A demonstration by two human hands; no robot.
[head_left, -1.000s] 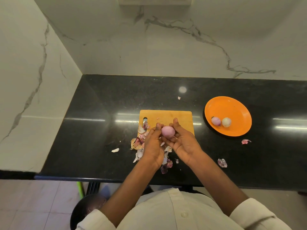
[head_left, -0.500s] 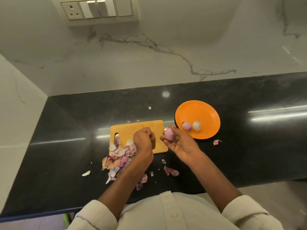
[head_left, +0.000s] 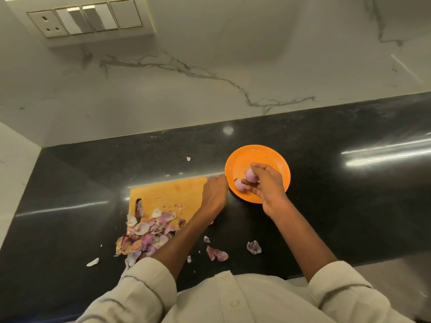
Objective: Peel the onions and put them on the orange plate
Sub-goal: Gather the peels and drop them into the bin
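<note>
Since 0.5 s ago, right hand carries peeled onion over orange plate; fingertips pinch it, light, slippery; left hand curled beside plate, contents hidden.

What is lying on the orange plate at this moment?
On the orange plate one peeled onion is visible, and the right hand holds another onion over it. Anything under that hand is covered.

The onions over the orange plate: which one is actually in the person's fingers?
The upper onion, pinched by the right hand over the orange plate. The other visible onion lies loose on the plate, just left of it.
</note>
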